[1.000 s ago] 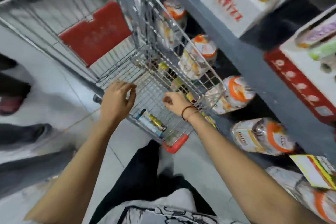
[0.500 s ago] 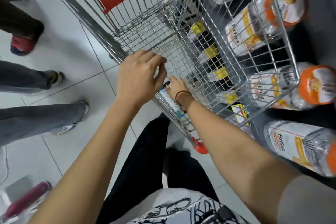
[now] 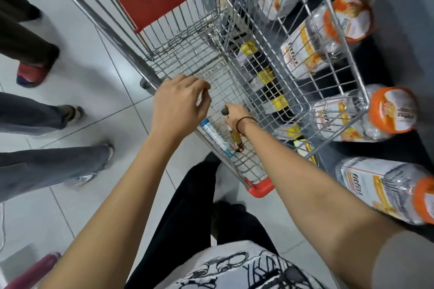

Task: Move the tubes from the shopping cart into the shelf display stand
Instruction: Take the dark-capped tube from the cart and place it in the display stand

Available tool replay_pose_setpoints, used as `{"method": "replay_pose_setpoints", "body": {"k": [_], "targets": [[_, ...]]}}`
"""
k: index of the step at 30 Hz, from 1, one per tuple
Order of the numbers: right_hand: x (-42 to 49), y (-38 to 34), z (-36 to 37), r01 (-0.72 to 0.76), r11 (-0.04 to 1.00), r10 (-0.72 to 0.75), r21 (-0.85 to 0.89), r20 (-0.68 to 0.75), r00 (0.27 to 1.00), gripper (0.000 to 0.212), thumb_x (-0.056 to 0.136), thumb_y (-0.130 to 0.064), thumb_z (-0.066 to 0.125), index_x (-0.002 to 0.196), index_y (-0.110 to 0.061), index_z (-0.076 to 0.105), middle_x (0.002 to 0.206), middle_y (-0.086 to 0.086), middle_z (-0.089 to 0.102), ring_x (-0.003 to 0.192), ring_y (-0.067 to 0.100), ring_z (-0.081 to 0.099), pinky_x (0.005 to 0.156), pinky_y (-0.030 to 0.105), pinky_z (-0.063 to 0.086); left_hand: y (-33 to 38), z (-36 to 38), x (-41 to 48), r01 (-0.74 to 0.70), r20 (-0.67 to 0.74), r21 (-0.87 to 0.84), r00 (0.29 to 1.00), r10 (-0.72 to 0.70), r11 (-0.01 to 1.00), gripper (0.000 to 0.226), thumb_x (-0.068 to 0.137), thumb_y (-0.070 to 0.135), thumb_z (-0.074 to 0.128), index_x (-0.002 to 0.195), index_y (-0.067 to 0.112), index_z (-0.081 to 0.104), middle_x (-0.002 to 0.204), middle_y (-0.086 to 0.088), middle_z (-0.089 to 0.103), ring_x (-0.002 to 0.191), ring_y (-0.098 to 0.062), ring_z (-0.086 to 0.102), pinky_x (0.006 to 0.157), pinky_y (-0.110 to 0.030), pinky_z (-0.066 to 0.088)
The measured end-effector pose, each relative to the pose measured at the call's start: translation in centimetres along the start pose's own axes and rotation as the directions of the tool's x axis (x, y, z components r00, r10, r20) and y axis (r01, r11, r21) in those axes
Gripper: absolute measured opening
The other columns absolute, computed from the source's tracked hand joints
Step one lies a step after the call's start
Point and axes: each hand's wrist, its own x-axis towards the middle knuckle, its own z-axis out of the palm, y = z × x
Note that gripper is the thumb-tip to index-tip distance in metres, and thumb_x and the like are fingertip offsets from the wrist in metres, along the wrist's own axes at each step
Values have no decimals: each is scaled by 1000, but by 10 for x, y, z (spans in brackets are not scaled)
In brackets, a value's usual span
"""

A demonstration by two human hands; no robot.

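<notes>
Right hand [image 3: 236, 117] deep in the wire shopping cart [image 3: 312, 58], grip clamped on an amber dark-capped tube [image 3: 235, 136]; white-blue tube [image 3: 217, 138] lies just beside it. Left hand [image 3: 179, 105] hovers half-curled, empty, likely ready to take one.

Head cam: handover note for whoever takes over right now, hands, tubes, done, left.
Right hand: down inside the shopping cart, closed on a dark-capped item; what it is cannot be told.
Left hand: over the cart's near rim, fingers curled, holding nothing.
Tubes: a white and blue tube and an amber tube lie on the cart floor at the near end, beside the right wrist.
Done: cannot be judged; the display stand is out of view.
Left: lift the item in hand out, then the two tubes, and carry them to the stand.
</notes>
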Motion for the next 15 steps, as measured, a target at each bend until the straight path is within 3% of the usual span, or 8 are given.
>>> {"method": "replay_pose_setpoints", "body": {"k": [3,10,15], "targets": [[-24,13,-24,-35,999,36,20,-47,998,32,86,-7,59,117,-5,54,112,20,62,101,33,61,85,35,51,1,-2,0,-4,12,22,1000,4,1000,17,84,16,53,85,10,68,75,-5,71,69,-26,61,58,-36,48],[-96,33,-77,-40,987,78,156,-240,968,36,82,-7,61,118,-7,56,116,21,60,105,35,59,88,35,50,15,-14,2,6,59,46,998,-8,999,6,76,6,66,80,6,70,75,-13,71,68,-33,65,56,-35,46],[-162,42,-123,25,978,67,205,-430,900,17,79,-10,65,96,-12,63,96,16,66,96,31,64,84,36,54,43,-15,16,83,123,-119,990,-68,989,14,83,12,63,95,9,70,94,-14,71,77,-33,64,63,-39,50]]}}
